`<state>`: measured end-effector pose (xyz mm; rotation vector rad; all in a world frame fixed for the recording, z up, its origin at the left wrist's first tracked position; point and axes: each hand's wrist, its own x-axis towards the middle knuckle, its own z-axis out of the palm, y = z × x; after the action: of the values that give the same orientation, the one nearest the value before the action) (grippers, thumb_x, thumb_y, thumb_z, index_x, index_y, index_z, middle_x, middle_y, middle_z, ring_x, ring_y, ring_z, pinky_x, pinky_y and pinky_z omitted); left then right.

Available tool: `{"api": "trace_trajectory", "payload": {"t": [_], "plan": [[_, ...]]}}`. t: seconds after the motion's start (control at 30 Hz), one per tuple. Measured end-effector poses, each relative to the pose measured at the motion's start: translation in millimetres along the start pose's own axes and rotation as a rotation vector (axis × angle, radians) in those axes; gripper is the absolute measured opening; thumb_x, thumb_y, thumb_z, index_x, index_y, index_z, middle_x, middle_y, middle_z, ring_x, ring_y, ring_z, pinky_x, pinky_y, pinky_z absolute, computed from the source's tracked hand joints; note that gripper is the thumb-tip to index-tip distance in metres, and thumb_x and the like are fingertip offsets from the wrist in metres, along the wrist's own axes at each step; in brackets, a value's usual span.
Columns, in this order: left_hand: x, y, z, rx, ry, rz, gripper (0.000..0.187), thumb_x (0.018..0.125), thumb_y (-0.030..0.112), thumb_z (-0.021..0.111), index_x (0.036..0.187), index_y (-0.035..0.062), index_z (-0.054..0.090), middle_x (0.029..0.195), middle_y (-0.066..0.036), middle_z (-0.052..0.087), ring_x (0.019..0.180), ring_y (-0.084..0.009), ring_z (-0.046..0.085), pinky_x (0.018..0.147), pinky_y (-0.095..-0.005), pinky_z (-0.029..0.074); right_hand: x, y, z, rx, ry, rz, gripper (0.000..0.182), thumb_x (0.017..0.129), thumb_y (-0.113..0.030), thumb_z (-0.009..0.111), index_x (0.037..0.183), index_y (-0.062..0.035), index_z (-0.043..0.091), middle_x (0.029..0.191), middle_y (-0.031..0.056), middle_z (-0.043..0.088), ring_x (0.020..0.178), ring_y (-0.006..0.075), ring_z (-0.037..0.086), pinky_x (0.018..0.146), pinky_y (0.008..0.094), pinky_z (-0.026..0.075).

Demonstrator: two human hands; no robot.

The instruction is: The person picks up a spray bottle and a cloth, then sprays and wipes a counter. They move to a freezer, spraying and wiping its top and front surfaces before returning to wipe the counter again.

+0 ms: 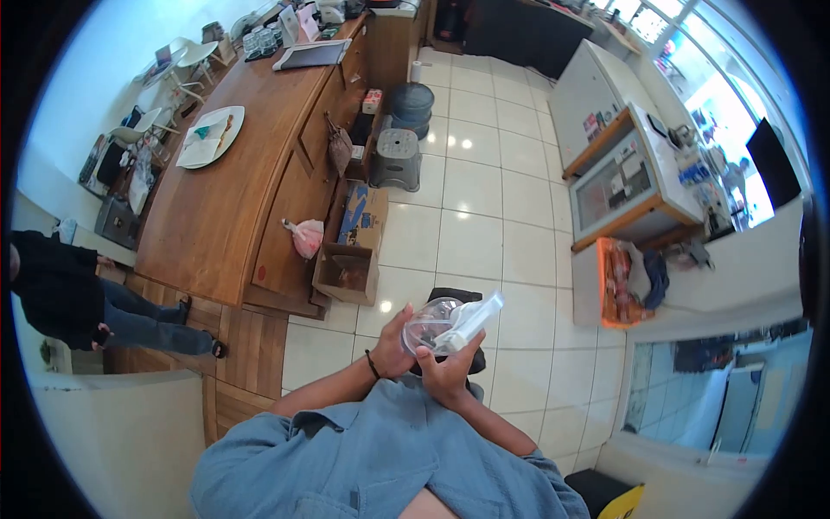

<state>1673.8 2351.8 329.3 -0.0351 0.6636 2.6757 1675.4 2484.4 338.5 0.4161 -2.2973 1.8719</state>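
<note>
In front of my body, my left hand (393, 343) is closed around the near left side of a clear, round plastic container (421, 326). My right hand (448, 374) grips a long white plastic piece (475, 323) that overlaps the container's right side and slants up to the right. The right thumb lies along the container's lower edge. The container looks see-through, with the white piece partly showing across it. Below both hands is a dark object (456, 295), mostly hidden behind them.
A wooden counter (203, 225) stands at left with a white plate (232, 130) on it. A cardboard box (363, 216), grey stool (398, 156) and blue water jug (412, 105) line its side. At far left stands a person (60, 281). An orange basket (603, 285) is at right.
</note>
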Motion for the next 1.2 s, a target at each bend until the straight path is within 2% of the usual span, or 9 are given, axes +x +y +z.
{"api": "trace_trajectory", "payload": {"t": [0.23, 0.3, 0.4, 0.63, 0.7, 0.77, 1.0, 1.1, 1.2], "plan": [[144, 91, -18, -0.306, 0.019, -0.065, 0.055, 0.101, 0.036, 0.053, 0.147, 0.0086, 0.04, 0.141, -0.013, 0.053, 0.133, -0.0257, 0.051, 0.111, -0.0418, 0.042, 257, -4, -36, 0.613, -0.647, -0.041, 0.096, 0.078, -0.03, 0.082, 0.151, -0.0001, 0.026, 0.14, 0.0203, 0.049, 0.131, 0.0324, 0.048, 0.11, 0.0436, 0.036], [169, 123, -1, 0.394, -0.12, 0.217, 0.056, 0.097, 0.026, 0.061, 0.147, 0.0094, 0.041, 0.141, -0.013, 0.054, 0.13, -0.0259, 0.053, 0.109, -0.0423, 0.044, 317, -3, -33, 0.633, -0.803, -0.134, 0.092, 0.076, -0.024, 0.082, 0.15, -0.0017, 0.032, 0.139, 0.0196, 0.051, 0.129, 0.0327, 0.05, 0.108, 0.0436, 0.038], [206, 150, 11, 0.514, -0.101, 0.289, 0.062, 0.085, 0.01, 0.073, 0.141, 0.0082, 0.046, 0.135, -0.012, 0.056, 0.124, -0.026, 0.057, 0.106, -0.04, 0.047, 388, -13, -22, 0.629, -1.043, -0.247, 0.074, 0.072, -0.018, 0.081, 0.138, -0.0038, 0.05, 0.133, 0.0184, 0.058, 0.123, 0.0329, 0.055, 0.105, 0.0411, 0.04], [299, 195, -48, 0.919, 0.019, 0.278, 0.035, 0.097, 0.012, 0.059, 0.13, 0.0029, 0.056, 0.128, -0.009, 0.06, 0.118, -0.0175, 0.06, 0.099, -0.0304, 0.051, 507, -16, 21, 0.442, -1.297, -0.536, 0.04, 0.071, -0.01, 0.079, 0.109, -0.005, 0.067, 0.109, 0.0135, 0.069, 0.102, 0.0291, 0.068, 0.086, 0.0369, 0.046], [324, 239, -33, 0.837, -0.011, 0.171, 0.034, 0.098, 0.018, 0.056, 0.128, 0.0026, 0.057, 0.125, -0.007, 0.06, 0.118, -0.0165, 0.059, 0.099, -0.0304, 0.049, 539, -10, 30, 0.398, -1.334, -0.602, 0.036, 0.072, -0.009, 0.078, 0.106, -0.006, 0.067, 0.108, 0.0114, 0.07, 0.101, 0.027, 0.068, 0.083, 0.035, 0.045], [363, 259, -50, 0.172, -0.034, -0.04, 0.029, 0.1, 0.025, 0.056, 0.118, 0.004, 0.063, 0.114, -0.006, 0.065, 0.104, -0.0141, 0.062, 0.091, -0.0303, 0.051, 574, -6, 39, 0.394, -1.384, -0.579, 0.033, 0.074, -0.01, 0.077, 0.105, -0.0062, 0.067, 0.108, 0.011, 0.07, 0.1, 0.0263, 0.068, 0.085, 0.036, 0.045], [487, 331, -77, -0.382, -0.213, -0.632, 0.045, 0.103, 0.045, 0.047, 0.107, 0.0043, 0.066, 0.099, -0.009, 0.07, 0.094, -0.0167, 0.067, 0.085, -0.032, 0.054, 650, 3, 20, 0.258, -0.99, -0.502, 0.031, 0.081, -0.015, 0.069, 0.108, -0.0016, 0.062, 0.113, 0.0153, 0.063, 0.104, 0.0352, 0.062, 0.089, 0.0407, 0.046], [528, 339, -48, 0.145, 0.117, -0.472, 0.042, 0.103, 0.041, 0.05, 0.105, 0.0033, 0.067, 0.098, -0.008, 0.07, 0.091, -0.0158, 0.067, 0.082, -0.0299, 0.052, 664, 28, -8, 0.214, -0.719, -0.363, 0.028, 0.08, -0.009, 0.07, 0.106, -0.0022, 0.063, 0.103, 0.0141, 0.064, 0.096, 0.0347, 0.063, 0.084, 0.04, 0.05], [572, 329, -100, 0.608, 0.231, -0.331, 0.02, 0.093, 0.011, 0.057, 0.103, -0.0012, 0.069, 0.098, -0.004, 0.069, 0.094, -0.0106, 0.062, 0.086, -0.0252, 0.046, 679, 58, -32, 0.183, -0.429, -0.207, 0.03, 0.078, -0.002, 0.069, 0.107, -0.0021, 0.063, 0.095, 0.0121, 0.064, 0.089, 0.0318, 0.065, 0.075, 0.0386, 0.053]]}}
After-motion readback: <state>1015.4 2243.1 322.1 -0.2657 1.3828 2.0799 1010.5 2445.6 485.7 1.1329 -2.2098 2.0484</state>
